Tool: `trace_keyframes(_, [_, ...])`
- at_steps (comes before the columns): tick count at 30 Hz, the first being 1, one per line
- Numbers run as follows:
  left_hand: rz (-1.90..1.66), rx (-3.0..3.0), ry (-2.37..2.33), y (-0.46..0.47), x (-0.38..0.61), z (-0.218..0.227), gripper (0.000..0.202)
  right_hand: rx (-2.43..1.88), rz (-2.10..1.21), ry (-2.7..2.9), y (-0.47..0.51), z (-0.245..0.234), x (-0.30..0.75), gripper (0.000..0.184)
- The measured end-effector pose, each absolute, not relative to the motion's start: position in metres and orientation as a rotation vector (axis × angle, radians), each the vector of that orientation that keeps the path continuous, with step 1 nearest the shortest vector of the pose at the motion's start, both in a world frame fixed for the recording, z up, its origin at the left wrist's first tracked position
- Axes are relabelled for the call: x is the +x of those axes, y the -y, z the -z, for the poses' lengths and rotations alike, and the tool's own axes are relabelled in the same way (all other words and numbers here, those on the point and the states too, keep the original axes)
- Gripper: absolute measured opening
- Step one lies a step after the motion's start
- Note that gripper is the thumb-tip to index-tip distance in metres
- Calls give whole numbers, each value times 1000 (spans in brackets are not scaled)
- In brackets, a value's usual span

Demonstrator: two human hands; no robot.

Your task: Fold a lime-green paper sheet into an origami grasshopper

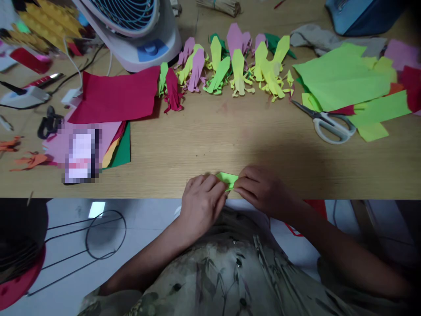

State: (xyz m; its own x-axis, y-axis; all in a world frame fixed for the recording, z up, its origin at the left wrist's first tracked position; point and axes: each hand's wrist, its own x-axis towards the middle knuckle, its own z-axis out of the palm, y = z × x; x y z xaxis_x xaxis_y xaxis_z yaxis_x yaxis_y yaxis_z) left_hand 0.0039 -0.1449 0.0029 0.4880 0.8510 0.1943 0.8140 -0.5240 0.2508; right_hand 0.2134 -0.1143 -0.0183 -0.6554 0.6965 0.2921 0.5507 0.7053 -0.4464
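Observation:
A small piece of folded light green paper (229, 179) is held between my two hands at the table's front edge. My left hand (203, 197) is closed on its left end, with the fingers curled over it. On the right end, the thumb and fingers of my right hand (259, 188) pinch the paper. Only the middle of the piece shows; both ends are hidden by fingers. Beyond my hands stands a row of cut paper figures with fringed ends, among them a yellow one (239, 72), a pink one (196, 70) and a red one (172, 90).
White-handled scissors (333, 126) lie at right beside green paper sheets (345, 79). A red sheet (120, 94), a phone (80, 156) and black-handled scissors (50, 123) lie at left. A fan (144, 39) stands at the back. A stool (19, 245) is below left.

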Motion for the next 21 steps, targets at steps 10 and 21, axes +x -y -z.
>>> trace_keyframes(10, [-534,2499,-1529,148,5,0,18,-1012,-467,2471,113,17,217,22])
trace_keyframes(21, [-556,2386,-1630,148,14,3,15,-1068,-610,2358,113,15,220,15])
